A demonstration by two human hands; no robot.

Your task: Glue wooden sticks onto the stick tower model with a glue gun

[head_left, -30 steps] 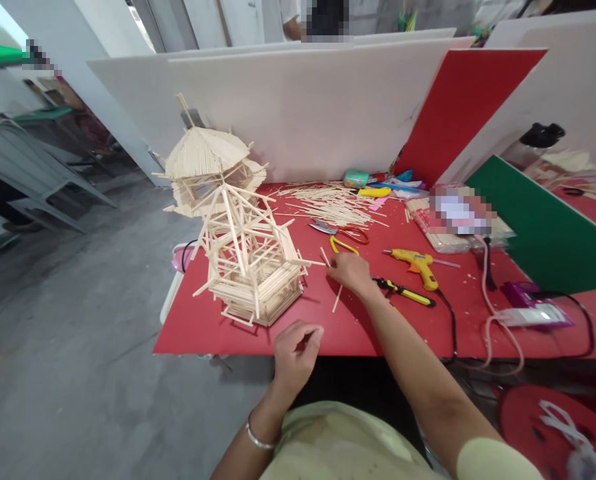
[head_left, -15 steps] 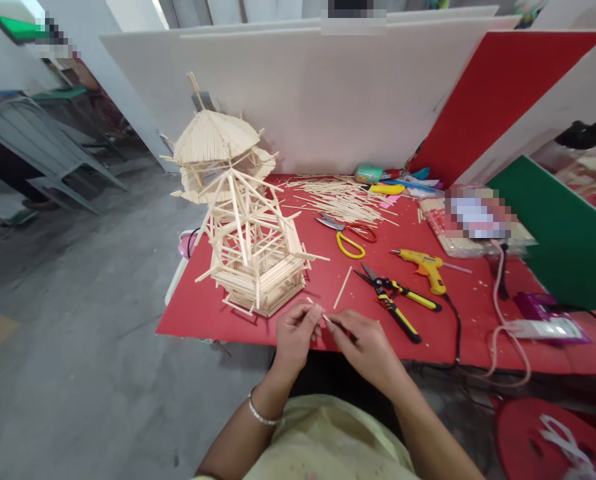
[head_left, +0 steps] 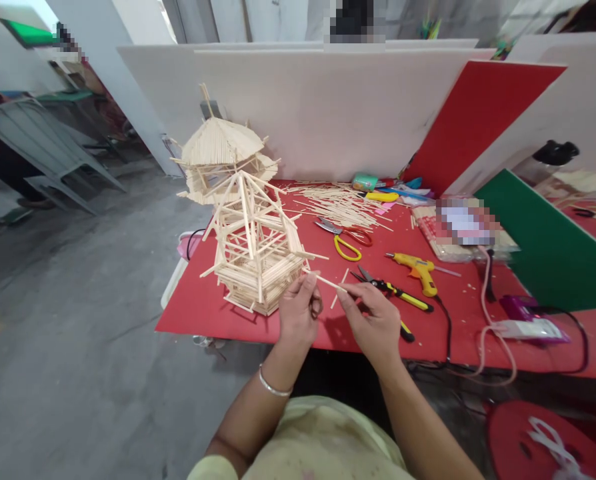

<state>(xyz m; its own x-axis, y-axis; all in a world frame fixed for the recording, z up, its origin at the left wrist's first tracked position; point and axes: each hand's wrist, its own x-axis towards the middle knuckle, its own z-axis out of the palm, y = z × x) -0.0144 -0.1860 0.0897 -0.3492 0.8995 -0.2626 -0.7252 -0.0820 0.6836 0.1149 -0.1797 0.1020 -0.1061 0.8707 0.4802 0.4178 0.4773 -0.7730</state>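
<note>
Between my two hands stretches a thin wooden stick (head_left: 329, 283), raised over the front of the red tabletop. My left hand (head_left: 301, 303) pinches its left end, just beside the lower tier of a stick-built pagoda model (head_left: 261, 267). At the other end, my right hand (head_left: 371, 317) grips the stick between thumb and fingers. Another loose stick (head_left: 339, 289) lies on the table behind the held one. Black-and-yellow snips (head_left: 403, 295) lie close to my right hand, which partly hides them.
Scissors (head_left: 341, 240) with red and yellow handles lie before a pile of loose sticks (head_left: 345, 203). A yellow glue gun (head_left: 415, 270) rests to the right, its cord trailing off the front edge. A second roofed model (head_left: 221, 150) stands behind the pagoda. White boards (head_left: 328, 107) form the back.
Both hands have risen and moved slightly forward. My right hand has drawn away from the left, so more of the stick shows between them. The view has shifted a little.
</note>
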